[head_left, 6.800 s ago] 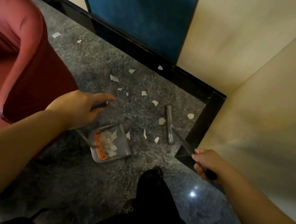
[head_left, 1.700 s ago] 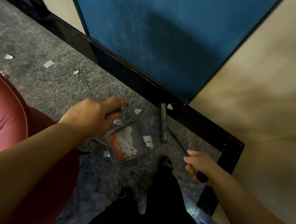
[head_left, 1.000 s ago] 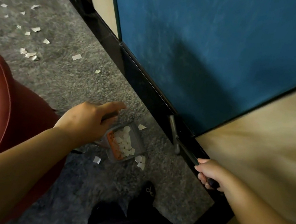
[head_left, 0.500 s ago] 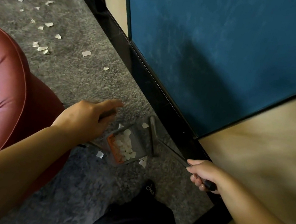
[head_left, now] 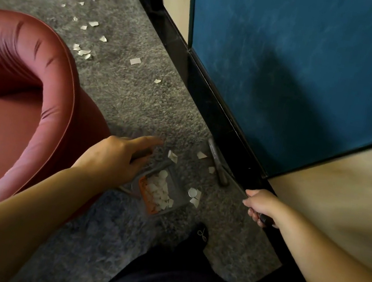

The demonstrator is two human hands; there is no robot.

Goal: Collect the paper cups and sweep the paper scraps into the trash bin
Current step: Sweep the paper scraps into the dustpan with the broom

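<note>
**Sweeping scraps along the skirting into the dustpan**

While the red armchair (head_left: 16, 99) fills the left of the view, loose paper scraps (head_left: 82, 51) lie scattered on the grey carpet (head_left: 123, 97) beyond it, well apart from the work; nearer the middle, the left hand (head_left: 114, 156) curls round the dark dustpan handle with its forefinger stretched forward; the dustpan (head_left: 160, 190) sits on the carpet just beside that hand, already holding a heap of white scraps, with a few more lying at its open lip and near the brush; to the right, the broom head (head_left: 216, 162) rests against the black skirting (head_left: 210, 101); the right hand (head_left: 262, 206) is clenched on the broom's thin shaft. The scraps look featherlight and flimsy, likely to flutter or cling to carpet pile, so short low strokes seem wise; the pan is best held by its handle, kept level. No paper cups or trash bin show here.
</note>
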